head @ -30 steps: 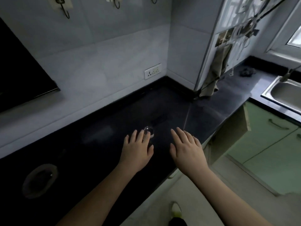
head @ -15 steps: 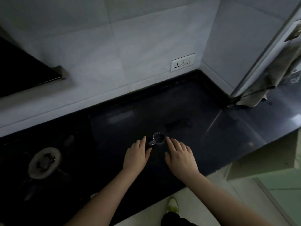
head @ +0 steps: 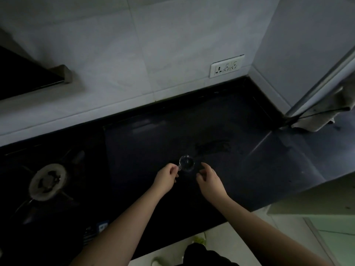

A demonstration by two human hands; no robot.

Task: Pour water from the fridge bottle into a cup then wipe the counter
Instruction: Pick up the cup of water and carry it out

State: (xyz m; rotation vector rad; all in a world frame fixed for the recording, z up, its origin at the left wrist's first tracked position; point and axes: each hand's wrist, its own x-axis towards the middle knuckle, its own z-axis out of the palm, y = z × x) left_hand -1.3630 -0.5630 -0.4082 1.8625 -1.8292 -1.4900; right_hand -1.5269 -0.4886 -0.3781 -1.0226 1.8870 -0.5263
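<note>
Dark counter, pale wall

The counter [head: 240, 169] is glossy black with a bluish sheen and a darker smear near its middle. The cup [head: 186, 163] is clear glass. The wall tiles [head: 144, 54] are pale grey-white with faint veining, and the socket [head: 227, 66] is white. The burner [head: 48, 181] has a grey ring on black. The cabinet [head: 336, 240] is light green.

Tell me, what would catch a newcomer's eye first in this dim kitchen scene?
Probably the small clear glass cup standing on the dark counter, with the left hand pinching its handle and the right hand curled just beside it. Next, the pale gas burner at the left, and the white wall socket above the counter.
</note>
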